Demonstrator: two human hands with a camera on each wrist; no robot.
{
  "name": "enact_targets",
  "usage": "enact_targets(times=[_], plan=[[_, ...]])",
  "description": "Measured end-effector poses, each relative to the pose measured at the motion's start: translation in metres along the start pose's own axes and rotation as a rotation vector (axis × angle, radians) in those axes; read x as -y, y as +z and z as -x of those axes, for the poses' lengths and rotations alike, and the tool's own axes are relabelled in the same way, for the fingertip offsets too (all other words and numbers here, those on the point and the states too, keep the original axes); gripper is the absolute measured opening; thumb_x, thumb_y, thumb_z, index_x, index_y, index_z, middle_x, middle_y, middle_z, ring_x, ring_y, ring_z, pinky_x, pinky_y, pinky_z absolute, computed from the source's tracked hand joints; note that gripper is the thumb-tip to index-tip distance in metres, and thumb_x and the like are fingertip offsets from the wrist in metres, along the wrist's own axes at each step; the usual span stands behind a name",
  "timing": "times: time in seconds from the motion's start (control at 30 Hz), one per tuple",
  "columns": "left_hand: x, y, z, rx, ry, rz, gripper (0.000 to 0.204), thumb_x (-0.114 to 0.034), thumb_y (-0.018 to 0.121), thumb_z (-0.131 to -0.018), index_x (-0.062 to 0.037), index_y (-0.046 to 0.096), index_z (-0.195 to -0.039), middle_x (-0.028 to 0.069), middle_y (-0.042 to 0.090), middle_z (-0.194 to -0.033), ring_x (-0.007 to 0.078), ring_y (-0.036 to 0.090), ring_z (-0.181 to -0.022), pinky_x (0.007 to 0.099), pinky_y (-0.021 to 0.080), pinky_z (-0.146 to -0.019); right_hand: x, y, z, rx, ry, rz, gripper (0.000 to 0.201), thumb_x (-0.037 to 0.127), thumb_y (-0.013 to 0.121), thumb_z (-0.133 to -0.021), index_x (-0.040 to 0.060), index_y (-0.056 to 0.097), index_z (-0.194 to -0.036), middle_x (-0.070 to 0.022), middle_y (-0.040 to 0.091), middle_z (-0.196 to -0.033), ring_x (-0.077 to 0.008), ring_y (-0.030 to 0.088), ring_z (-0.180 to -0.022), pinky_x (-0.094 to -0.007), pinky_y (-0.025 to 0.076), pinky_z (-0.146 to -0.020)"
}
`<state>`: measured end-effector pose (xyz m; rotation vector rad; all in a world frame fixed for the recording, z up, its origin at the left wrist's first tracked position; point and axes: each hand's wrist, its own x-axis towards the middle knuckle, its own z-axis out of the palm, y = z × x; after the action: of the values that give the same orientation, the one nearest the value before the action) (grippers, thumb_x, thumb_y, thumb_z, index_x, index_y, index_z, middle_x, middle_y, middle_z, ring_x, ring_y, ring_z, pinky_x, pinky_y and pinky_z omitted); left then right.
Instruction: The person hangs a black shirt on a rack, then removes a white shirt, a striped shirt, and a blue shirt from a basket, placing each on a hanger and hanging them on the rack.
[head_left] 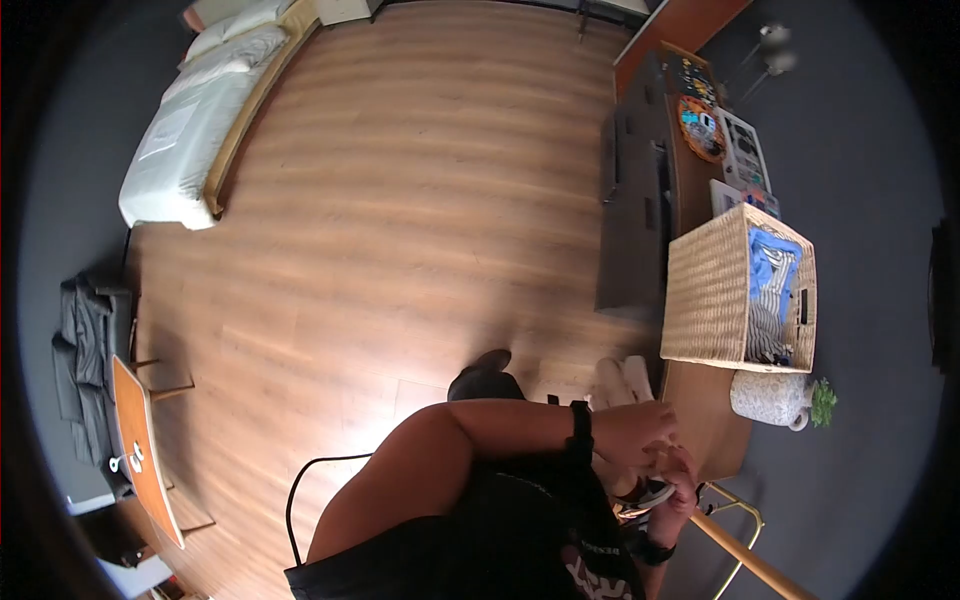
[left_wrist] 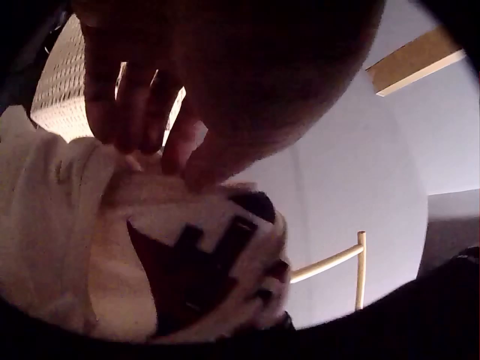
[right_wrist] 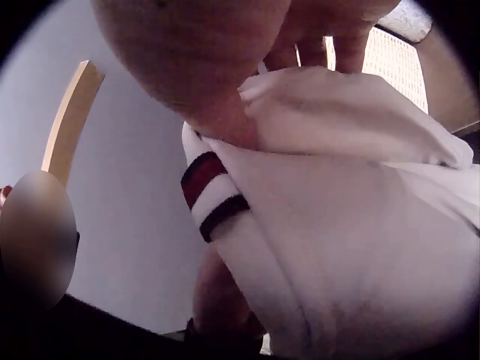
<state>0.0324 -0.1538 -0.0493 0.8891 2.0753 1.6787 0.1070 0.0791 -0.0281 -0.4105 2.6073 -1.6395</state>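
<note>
A white garment [right_wrist: 345,217] with dark red and navy stripes along one edge is between my two hands in front of my torso. In the left wrist view, a dark red and navy pattern shows on its white cloth [left_wrist: 112,255]. My left hand [head_left: 648,430] pinches the upper edge of this cloth, its fingertips bent down onto it. Close beside it, my right hand [head_left: 680,488] grips the garment near the striped edge. The right wrist view has the thumb against the cloth, which partly hides the other fingers. Pale fabric [head_left: 615,385] hangs past my left forearm.
A wicker basket [head_left: 705,290] of blue and striped clothes stands on the long cabinet [head_left: 690,180], beside a patterned vase [head_left: 768,398] with a green plant. A wooden rail [head_left: 750,555] and a gold metal frame [head_left: 742,500] are at my right. A bed [head_left: 195,140] stands far left.
</note>
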Motion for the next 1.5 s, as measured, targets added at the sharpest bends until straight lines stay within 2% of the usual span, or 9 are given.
enact_targets(times=[0.1,0.23,0.4,0.53,0.67,0.8,0.93,1.17,1.5], plan=[[0.013,0.012,-0.006,-0.161,0.289,-0.120,0.050,-0.013,0.074,-0.081,-0.0005,0.055,-0.126,0.0217,0.054,-0.137,0.0384,0.052,-0.130,0.0485,0.046,-0.101,0.029,0.012,-0.015,0.078,-0.125,0.096,0.029,-0.004,0.081,-0.074,0.0087,0.065,-0.095,-0.0168,0.060,-0.133,-0.0390,0.055,-0.130,-0.0501,0.043,-0.109],[-0.001,0.001,-0.019,0.424,-0.077,-0.041,0.050,-0.025,0.069,-0.087,-0.0108,0.056,-0.134,0.0195,0.069,-0.114,0.0398,0.066,-0.107,0.0488,0.052,-0.090,0.046,0.013,-0.021,-0.003,-0.142,0.121,0.027,0.003,0.084,-0.065,0.0101,0.074,-0.089,-0.0121,0.066,-0.126,-0.0362,0.057,-0.123,-0.0466,0.044,-0.105],[0.008,0.011,-0.028,0.485,-0.114,-0.184,0.034,-0.025,0.065,-0.089,-0.0096,0.065,-0.119,0.0199,0.071,-0.109,0.0421,0.067,-0.100,0.0467,0.053,-0.084,0.027,0.003,0.004,-0.095,-0.035,-0.094,0.032,0.005,0.087,-0.071,0.0101,0.073,-0.099,-0.0166,0.062,-0.134,-0.0377,0.052,-0.135,-0.0480,0.042,-0.111],[0.008,0.026,-0.037,0.077,-0.211,-0.043,0.030,-0.015,0.060,-0.091,-0.0055,0.066,-0.118,0.0196,0.071,-0.106,0.0365,0.070,-0.098,0.0419,0.054,-0.083,-0.009,0.002,0.030,-0.264,0.279,-0.623,0.061,0.019,0.072,-0.096,0.0010,0.044,-0.148,-0.0154,0.048,-0.152,-0.0280,0.046,-0.141,-0.0420,0.036,-0.117],[-0.017,0.034,-0.055,-0.120,-0.072,0.204,0.026,-0.005,0.055,-0.093,-0.0025,0.066,-0.116,0.0196,0.073,-0.099,0.0331,0.073,-0.094,0.0395,0.056,-0.079,-0.025,-0.006,0.059,-0.082,0.358,-0.810,0.072,0.054,0.040,-0.107,-0.0056,0.040,-0.149,-0.0172,0.050,-0.148,-0.0274,0.047,-0.138,-0.0417,0.032,-0.119],[-0.055,0.049,-0.067,0.015,-0.029,0.224,0.022,-0.005,0.056,-0.097,-0.0031,0.067,-0.115,0.0155,0.074,-0.098,0.0253,0.074,-0.090,0.0346,0.056,-0.079,-0.041,0.002,0.073,-0.135,0.197,-0.344,0.066,0.009,0.076,-0.091,0.0022,0.043,-0.148,-0.0127,0.060,-0.133,-0.0214,0.058,-0.124,-0.0375,0.045,-0.107],[-0.067,0.068,-0.071,0.097,0.030,0.118,0.019,-0.002,0.055,-0.097,-0.0037,0.067,-0.112,0.0123,0.074,-0.093,0.0190,0.073,-0.079,0.0312,0.056,-0.070,-0.026,-0.005,0.066,-0.347,0.299,-0.113,0.046,0.004,0.071,-0.090,0.0020,0.059,-0.134,-0.0093,0.072,-0.100,-0.0163,0.070,-0.090,-0.0317,0.055,-0.082],[-0.065,0.067,-0.076,-0.228,0.011,0.049,0.025,0.011,0.056,-0.086,-0.0006,0.067,-0.106,0.0046,0.074,-0.093,0.0082,0.068,-0.087,0.0260,0.055,-0.075,-0.079,-0.038,0.118,-0.699,0.370,0.114,0.025,-0.005,0.062,-0.084,0.0007,0.072,-0.106,-0.0150,0.073,-0.097,-0.0273,0.072,-0.089,-0.0358,0.056,-0.080],[-0.028,0.057,-0.076,-0.274,-0.084,-0.214,0.018,0.004,0.069,-0.082,-0.0001,0.066,-0.099,0.0057,0.069,-0.081,0.0112,0.065,-0.072,0.0261,0.052,-0.068,-0.064,-0.067,0.148,-0.699,0.506,-0.632,0.019,-0.002,0.062,-0.093,-0.0012,0.065,-0.112,-0.0033,0.070,-0.097,-0.0089,0.064,-0.085,-0.0249,0.052,-0.074]])
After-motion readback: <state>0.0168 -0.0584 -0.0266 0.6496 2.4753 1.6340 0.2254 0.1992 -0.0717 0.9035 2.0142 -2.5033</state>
